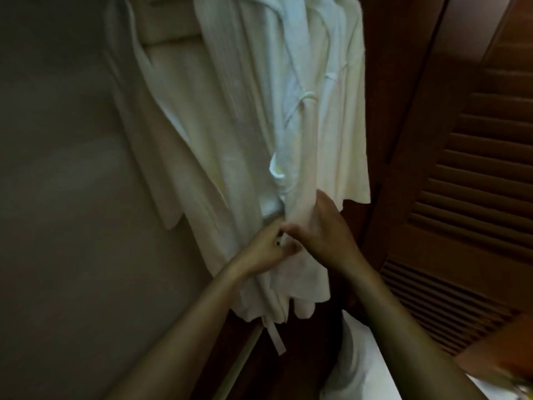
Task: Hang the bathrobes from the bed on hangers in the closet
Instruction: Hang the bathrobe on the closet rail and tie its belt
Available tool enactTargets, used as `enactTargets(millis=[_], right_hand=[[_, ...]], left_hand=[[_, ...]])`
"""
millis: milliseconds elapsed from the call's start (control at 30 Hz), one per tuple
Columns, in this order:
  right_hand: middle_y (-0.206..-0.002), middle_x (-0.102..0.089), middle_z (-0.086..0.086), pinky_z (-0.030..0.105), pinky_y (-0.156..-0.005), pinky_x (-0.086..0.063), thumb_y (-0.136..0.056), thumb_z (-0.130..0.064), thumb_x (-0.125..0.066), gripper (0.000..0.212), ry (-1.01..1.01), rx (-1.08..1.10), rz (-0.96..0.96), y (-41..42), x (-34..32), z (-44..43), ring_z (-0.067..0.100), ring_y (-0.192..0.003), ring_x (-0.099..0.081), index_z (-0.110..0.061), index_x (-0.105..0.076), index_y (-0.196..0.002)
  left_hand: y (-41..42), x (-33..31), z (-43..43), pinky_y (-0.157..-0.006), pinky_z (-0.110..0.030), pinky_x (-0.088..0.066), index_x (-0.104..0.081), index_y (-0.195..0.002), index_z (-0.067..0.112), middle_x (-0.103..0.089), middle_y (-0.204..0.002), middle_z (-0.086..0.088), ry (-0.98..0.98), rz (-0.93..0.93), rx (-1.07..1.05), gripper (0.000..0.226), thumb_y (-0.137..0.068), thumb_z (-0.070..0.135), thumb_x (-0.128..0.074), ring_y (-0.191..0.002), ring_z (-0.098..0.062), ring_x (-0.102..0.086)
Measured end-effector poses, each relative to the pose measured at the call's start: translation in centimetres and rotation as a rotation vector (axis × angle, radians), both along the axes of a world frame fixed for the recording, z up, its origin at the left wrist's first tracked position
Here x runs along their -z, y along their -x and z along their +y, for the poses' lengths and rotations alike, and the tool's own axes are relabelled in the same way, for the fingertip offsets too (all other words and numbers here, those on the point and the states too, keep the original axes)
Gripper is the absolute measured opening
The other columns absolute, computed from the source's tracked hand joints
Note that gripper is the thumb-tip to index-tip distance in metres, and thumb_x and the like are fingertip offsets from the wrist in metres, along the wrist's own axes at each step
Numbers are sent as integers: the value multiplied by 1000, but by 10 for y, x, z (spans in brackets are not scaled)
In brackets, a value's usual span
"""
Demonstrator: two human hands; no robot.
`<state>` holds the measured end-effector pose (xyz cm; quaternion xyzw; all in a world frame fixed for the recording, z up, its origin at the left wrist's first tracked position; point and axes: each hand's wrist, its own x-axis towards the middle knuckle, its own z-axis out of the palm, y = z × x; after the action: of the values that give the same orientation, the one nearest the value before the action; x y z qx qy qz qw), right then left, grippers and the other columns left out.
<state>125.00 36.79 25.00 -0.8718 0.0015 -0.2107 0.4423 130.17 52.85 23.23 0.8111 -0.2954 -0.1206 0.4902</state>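
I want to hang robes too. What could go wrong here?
The left hand pinches the belt and the right hand holds the robe at the waist; a hard pull might drag it off its hanger, which is out of view. The belt's loose end dangles low and could catch in the door.

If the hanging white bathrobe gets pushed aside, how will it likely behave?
Probably floppy: the bathrobe drapes in soft folds and bunches where the left hand and right hand hold it. Likely sways, hanging free. Its dangling belt may slip out.
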Motion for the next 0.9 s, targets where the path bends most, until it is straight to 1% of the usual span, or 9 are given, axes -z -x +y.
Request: enactTargets(millis=[100,200,300,367,433,533,667,767,900], right_hand=[[-105,-66,1,33,-79,-46,-84,-45,-69,40,133,176,-123,-29,-3,11,23,-101,-63,-15,-64,-111],[-108,-73,3,26,-77,-43,-90,-36,-74,31,51,225,-143,-37,-1,4,21,-100,-66,-14,-70,-111],[-114,-72,-3,20,-79,-41,-89,-35,-76,36,20,210,-145,-37,-7,-8,12,-104,-64,-17,-69,-120],[-112,-68,-8,13,-80,-37,-89,-37,-73,40,14,179,-153,-37,-11,-16,6,-105,-59,-18,-69,-124],[-112,-68,-8,16,-85,-39,-90,-33,-75,38,-6,177,-112,-42,-13,-22,8,-108,-59,-20,-69,-125],[-114,-71,-3,29,-93,-46,-86,-33,-79,39,-59,178,8,-59,-12,-28,15,-111,-62,-21,-70,-123],[-125,-70,2,36,-101,-48,-80,-52,-77,59,-134,195,81,-79,-15,-21,24,-117,-64,-24,-65,-131],[-133,-64,10,29,-92,-42,-92,-42,-70,55,-159,279,43,-91,-22,16,32,-122,-60,-18,-54,-139],[-149,-48,12,28,-108,-36,-98,-40,-55,63,-80,56,14,-102,-28,95,30,-137,-47,-10,-38,-151]], left_hand=[[-6,-7,26,-98,-14,-47,-40,-150,35,-55,-139,16,-120,12,153,69,-94,9,-70,-123,8,-55],[-28,-34,75,-98,-24,-52,-64,-130,38,-70,-125,17,-104,-163,82,48,-93,8,-71,-111,4,-65],[-60,-77,135,-89,-32,-56,-74,-109,26,-77,-99,11,249,-239,-342,30,-94,1,-67,-92,-6,-72],[-92,-104,181,-92,-33,-54,-70,-119,17,-73,-109,2,414,-407,-742,30,-89,15,-70,-100,-16,-69],[-124,-122,215,-100,-28,-51,-51,-142,16,-59,-136,-3,425,-466,-963,66,-82,27,-77,-121,-21,-61],[-165,-126,237,-107,-25,-45,-28,-159,26,-47,-150,9,403,-156,-786,99,-80,38,-87,-132,-13,-53],[-156,-100,224,-85,-33,-58,-64,-128,16,-72,-120,-7,242,273,-452,90,-54,55,-96,-102,-20,-72],[-138,-80,197,-108,-42,-49,-73,-116,14,-75,-118,-2,13,316,-302,99,-35,63,-100,-113,-23,-69],[-109,-86,132,-110,-27,-39,-61,-139,21,-61,-138,8,-66,161,-348,75,-80,67,-74,-130,-14,-56]])
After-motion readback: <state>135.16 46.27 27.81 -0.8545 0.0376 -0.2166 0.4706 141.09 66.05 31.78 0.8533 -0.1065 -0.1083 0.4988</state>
